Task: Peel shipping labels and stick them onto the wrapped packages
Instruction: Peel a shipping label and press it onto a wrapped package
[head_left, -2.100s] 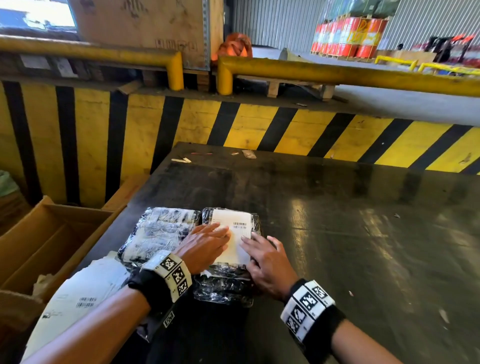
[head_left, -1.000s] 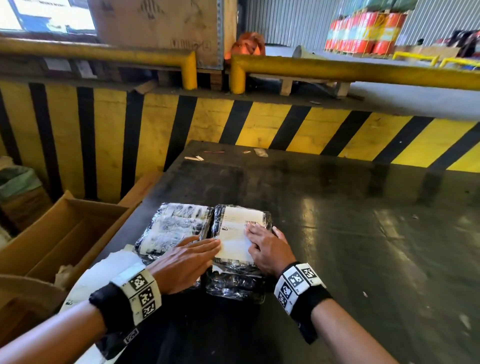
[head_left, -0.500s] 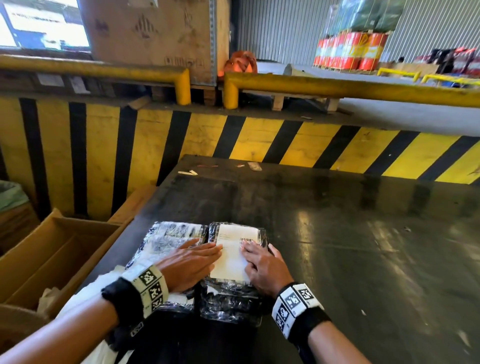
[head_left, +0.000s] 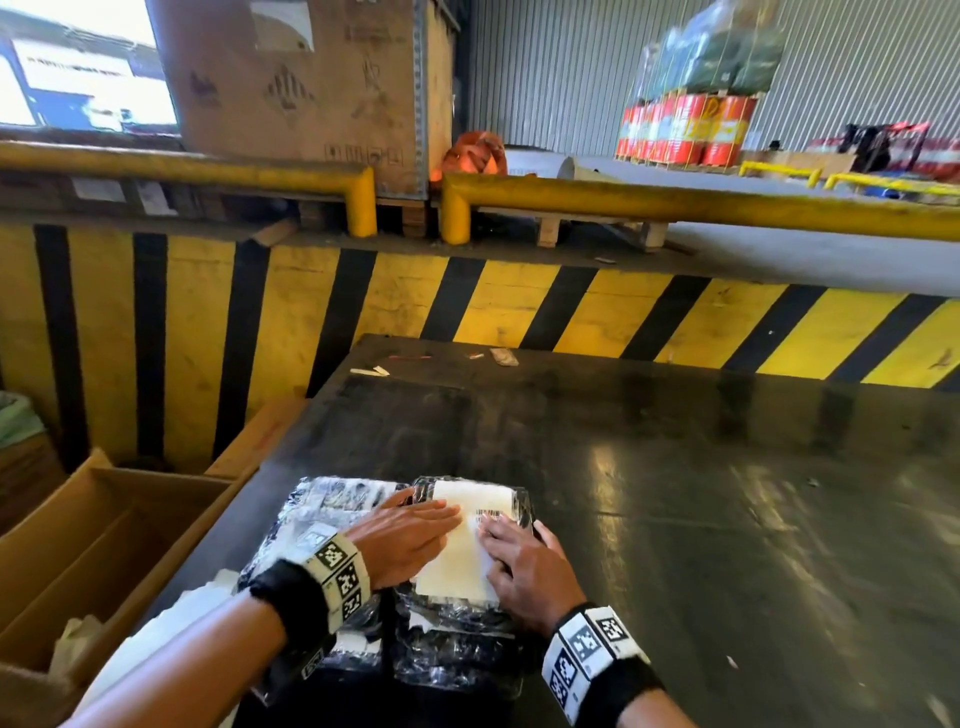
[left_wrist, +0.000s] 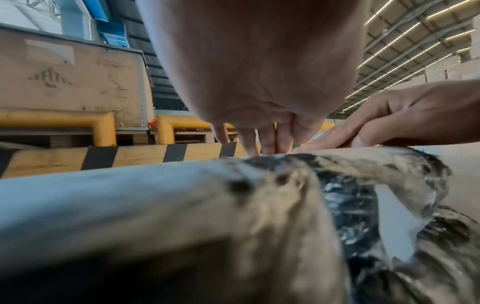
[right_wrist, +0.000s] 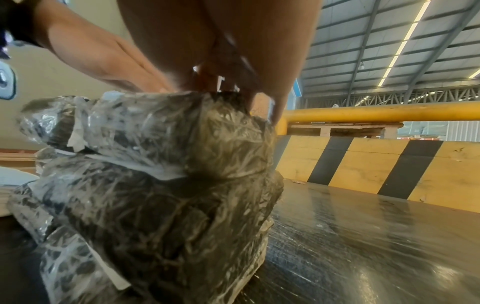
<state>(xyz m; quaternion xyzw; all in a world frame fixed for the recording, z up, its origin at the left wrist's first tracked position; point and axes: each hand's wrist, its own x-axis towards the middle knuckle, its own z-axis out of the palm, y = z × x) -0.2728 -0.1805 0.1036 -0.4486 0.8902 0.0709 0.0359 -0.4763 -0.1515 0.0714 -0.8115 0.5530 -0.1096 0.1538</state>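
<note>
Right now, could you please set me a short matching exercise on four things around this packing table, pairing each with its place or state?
Things:
1. shipping label
2. left hand
3. cardboard box
4. yellow rail

Places or states:
A. open-topped, left of the table
B. flat on top of the right-hand wrapped package
C. runs above the striped barrier
D. fingers straight, pressing the label's left edge

Pairs: 1-B, 2-D, 3-A, 4-C

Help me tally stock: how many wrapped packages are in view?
2, side by side on the table: left package under the left hand, right package bearing the label. More may be hidden.
</note>
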